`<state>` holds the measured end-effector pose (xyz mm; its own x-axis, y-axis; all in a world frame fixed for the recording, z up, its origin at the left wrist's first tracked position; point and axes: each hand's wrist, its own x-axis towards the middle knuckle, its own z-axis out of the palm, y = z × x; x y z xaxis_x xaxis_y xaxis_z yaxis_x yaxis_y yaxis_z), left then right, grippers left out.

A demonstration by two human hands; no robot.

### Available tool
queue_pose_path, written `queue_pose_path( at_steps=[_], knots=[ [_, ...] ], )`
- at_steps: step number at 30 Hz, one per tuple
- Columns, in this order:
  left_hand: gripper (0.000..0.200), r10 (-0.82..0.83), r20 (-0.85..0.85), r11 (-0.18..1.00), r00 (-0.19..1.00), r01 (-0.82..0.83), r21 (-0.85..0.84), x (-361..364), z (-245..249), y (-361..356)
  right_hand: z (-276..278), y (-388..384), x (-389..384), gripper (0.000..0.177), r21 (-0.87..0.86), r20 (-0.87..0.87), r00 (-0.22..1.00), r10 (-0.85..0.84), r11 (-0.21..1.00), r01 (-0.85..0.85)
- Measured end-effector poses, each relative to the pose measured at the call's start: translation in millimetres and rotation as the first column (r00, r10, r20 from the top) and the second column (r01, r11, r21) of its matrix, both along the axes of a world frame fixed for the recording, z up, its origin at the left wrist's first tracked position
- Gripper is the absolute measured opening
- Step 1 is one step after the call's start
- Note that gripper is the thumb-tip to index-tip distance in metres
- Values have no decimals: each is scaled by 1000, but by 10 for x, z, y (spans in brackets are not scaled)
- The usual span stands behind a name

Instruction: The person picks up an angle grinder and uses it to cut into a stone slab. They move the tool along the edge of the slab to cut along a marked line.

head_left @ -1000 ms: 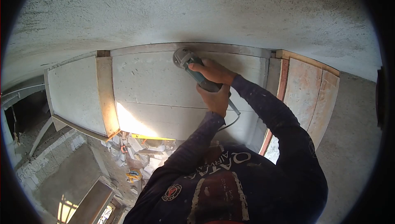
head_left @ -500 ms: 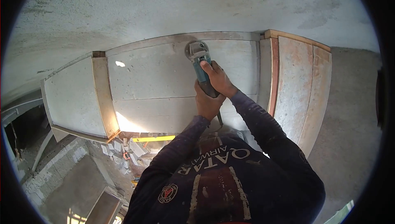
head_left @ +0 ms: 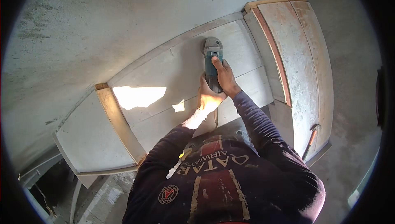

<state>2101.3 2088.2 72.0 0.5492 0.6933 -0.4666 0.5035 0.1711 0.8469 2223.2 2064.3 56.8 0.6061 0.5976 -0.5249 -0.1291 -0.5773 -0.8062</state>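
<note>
In the head view both my hands hold a teal angle grinder (head_left: 211, 65), its grey head and guard pointing away from me over a pale panel (head_left: 240, 55). My right hand (head_left: 226, 78) wraps the body from the right, thumb lying on top near the head. Lower down, my left hand (head_left: 209, 96) grips the dark rear end, and bright sun falls on that wrist. A cord hangs from the back of the tool. Whether the disc touches the panel is hidden by the head.
A raised wooden edge (head_left: 117, 119) bounds the panel on the left, and a reddish wooden strip (head_left: 275, 55) on the right. A hammer (head_left: 312, 141) with an orange end lies on the boards at right. A rough plaster wall (head_left: 135, 30) rises beyond the panel.
My view has turned and shifted, so the panel now slants and the hammer at right shows. The grinder sits closer to the panel's right end, still in both hands.
</note>
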Motion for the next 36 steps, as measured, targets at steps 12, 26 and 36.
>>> queue_pose_path(
  at_steps=[12,26,36],
  knots=[
    [109,-198,-28,979,980,196,-63,-233,104,313,-240,96,-283,69,70,29,982,-184,981,182],
    [115,-307,110,951,945,310,-9,-69,-407,859,-169,544,-196,54,185,-79,961,-263,944,274],
    [109,-259,68,966,964,258,21,161,-352,1076,-319,748,57,43,190,-174,941,-290,928,321]
  ],
)
